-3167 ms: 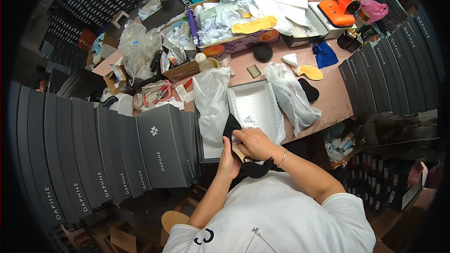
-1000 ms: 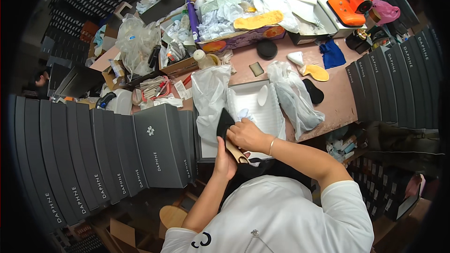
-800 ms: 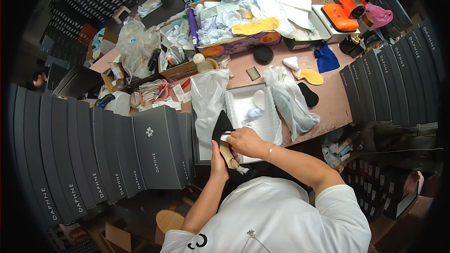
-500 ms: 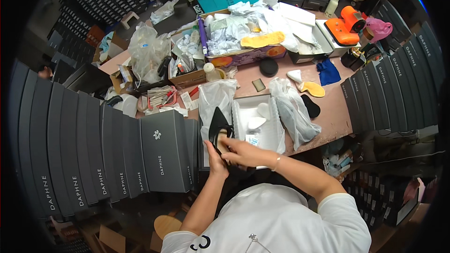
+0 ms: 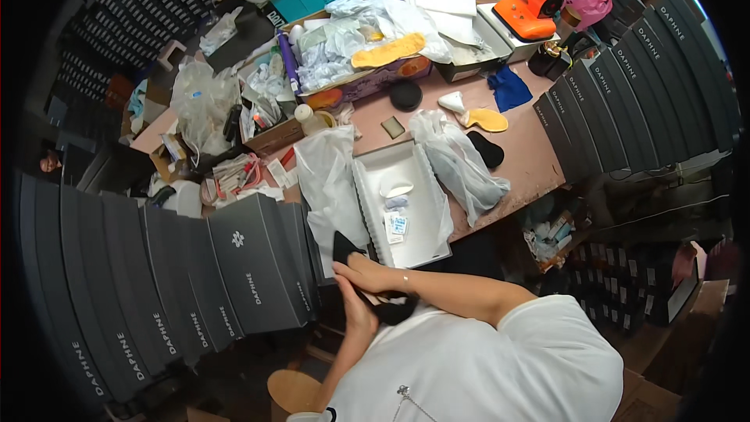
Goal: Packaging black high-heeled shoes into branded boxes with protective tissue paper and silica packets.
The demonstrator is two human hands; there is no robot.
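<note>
A black pointed shoe [image 5: 398, 314] is held close to my body, its toe pointing away from me. My left hand [image 5: 357, 309] wraps its side from below. Over the front of the shoe lies my right hand [image 5: 373, 274], gripping it and hiding much of the upper; a strip of pale insole shows between my hands. Just beyond them stands an open white box [image 5: 434, 248] holding white pads and small printed packets. Left of the box lies a sheet of thin white wrapping [image 5: 328, 164]. On its right is a translucent white wrapper [image 5: 461, 164] with something dark inside.
Dark grey shoe boxes [image 5: 254, 266] stand in a row at left, and more boxes [image 5: 625, 109] at right. Farther back are a carton of crumpled paper [image 5: 351, 47], an orange device [image 5: 531, 9], a black round lid [image 5: 406, 96], a yellow insole [image 5: 487, 119] and a blue cloth [image 5: 509, 90].
The shoe has come nearer my body. My right hand has moved from the shoe's opening onto its front part. The whole view has shifted and turned slightly.
</note>
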